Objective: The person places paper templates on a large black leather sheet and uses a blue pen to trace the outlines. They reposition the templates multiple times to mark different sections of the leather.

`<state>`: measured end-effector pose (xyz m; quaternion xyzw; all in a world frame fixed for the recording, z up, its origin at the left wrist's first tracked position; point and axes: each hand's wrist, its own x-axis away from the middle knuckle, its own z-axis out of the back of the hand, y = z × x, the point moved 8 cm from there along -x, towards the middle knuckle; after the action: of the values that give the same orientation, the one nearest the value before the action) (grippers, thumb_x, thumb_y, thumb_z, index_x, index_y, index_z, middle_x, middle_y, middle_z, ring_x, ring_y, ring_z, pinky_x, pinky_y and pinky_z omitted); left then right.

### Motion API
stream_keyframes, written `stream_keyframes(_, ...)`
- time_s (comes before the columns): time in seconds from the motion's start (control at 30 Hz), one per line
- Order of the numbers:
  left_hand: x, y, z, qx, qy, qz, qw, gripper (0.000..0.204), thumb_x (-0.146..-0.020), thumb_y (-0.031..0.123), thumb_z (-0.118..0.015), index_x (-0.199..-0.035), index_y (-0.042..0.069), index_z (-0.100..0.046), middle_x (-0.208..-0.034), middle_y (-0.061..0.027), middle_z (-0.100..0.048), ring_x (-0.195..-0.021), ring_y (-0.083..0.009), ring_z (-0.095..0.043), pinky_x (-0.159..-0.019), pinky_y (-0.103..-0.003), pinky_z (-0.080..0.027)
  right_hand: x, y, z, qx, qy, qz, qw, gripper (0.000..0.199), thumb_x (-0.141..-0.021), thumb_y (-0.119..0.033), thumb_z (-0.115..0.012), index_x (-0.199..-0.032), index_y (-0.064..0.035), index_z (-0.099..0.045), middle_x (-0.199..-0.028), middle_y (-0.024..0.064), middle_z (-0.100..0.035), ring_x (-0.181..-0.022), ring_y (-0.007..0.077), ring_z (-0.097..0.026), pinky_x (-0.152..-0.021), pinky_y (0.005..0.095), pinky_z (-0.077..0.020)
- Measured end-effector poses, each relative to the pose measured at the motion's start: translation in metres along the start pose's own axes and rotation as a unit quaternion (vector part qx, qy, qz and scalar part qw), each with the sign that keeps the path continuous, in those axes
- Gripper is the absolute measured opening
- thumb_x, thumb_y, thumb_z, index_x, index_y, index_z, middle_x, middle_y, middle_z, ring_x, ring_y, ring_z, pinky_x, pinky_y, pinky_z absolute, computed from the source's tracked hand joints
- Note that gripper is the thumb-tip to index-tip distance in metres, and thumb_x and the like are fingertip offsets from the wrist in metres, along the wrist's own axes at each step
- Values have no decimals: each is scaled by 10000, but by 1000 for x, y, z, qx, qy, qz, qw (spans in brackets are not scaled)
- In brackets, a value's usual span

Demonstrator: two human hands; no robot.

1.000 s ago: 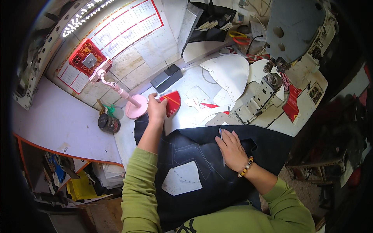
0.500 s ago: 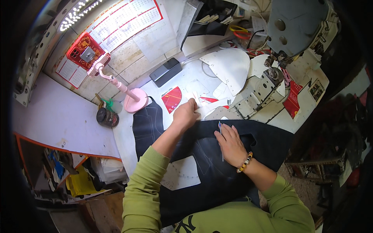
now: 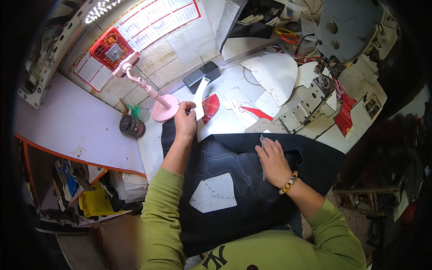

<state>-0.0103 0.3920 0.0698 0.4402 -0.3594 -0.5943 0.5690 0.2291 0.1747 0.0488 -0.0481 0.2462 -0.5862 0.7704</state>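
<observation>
My left hand [image 3: 185,122] pinches a narrow, curved white pattern piece [image 3: 200,96] by its lower end, over the far left edge of a black sheet of material [image 3: 216,229]. My right hand [image 3: 274,164] rests on the sheet farther right. A slim pen [image 3: 263,174] is tucked between its fingers, lying along the hand. Thin pale outlines are drawn on the sheet between my hands. Below them lies a white angular pattern piece [image 3: 215,193] with rows of small holes. The sheet hangs over the near side, against my body.
A pink phone stand [image 3: 165,108] with a red-cased phone [image 3: 110,47] stands at the far left, beside a dark jar [image 3: 132,126]. Behind are a black box-shaped device [image 3: 201,76], a red piece [image 3: 210,108] and large white patterns [image 3: 273,74]. A sewing machine [image 3: 351,31] occupies the right.
My left hand has moved left from the loose white pieces and now holds up the curved pattern piece. My right hand stays on the sheet with the pen. The view has shifted slightly.
</observation>
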Motion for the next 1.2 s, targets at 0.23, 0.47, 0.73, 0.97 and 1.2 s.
stream_keyframes(0.23,-18,-9,-8,-75,-48,-54,995,234,-849,-71,-566,-1063,0,-627,-926,-72,-639,-769,-154,-599,-680,-279,-504,1,0,-1,1,0,-1,1000,398,-900,-77,-486,-1289,-6,-532,-1369,236,-487,-1341,372,-409,-1146,526,-275)
stream_keyframes(0.47,9,19,-32,-321,-38,-155,934,386,-803,52,-676,-1184,52,-617,-1251,-172,-588,-1205,-372,-521,-1050,-422,-411,0,1,-1,16,11,-2,1000,400,-866,-57,-616,-1261,-12,-564,-1341,224,-505,-1311,382,-436,-1127,528,-309)
stream_keyframes(0.73,70,59,-101,-244,-227,-172,927,361,-864,96,-659,-1216,32,-605,-1258,-182,-584,-1183,-369,-546,-1007,-398,-455,0,0,-2,8,0,-6,1000,387,-907,-91,-484,-1280,-13,-547,-1366,224,-496,-1344,364,-410,-1149,517,-272)
stream_keyframes(0.97,138,64,-128,-49,-221,-155,962,345,-926,34,-575,-1271,31,-549,-1369,-189,-519,-1282,-334,-499,-1069,-363,-388,1,1,-3,17,8,-9,1000,365,-917,-102,-483,-1263,-15,-557,-1369,216,-494,-1343,357,-415,-1145,510,-286)
stream_keyframes(1.2,139,62,-123,-122,-190,-181,957,353,-880,45,-619,-1229,36,-563,-1334,-188,-542,-1239,-373,-503,-1047,-405,-411,1,0,-3,22,10,-6,1000,367,-908,-93,-492,-1260,-17,-560,-1370,216,-497,-1344,357,-417,-1147,512,-287)
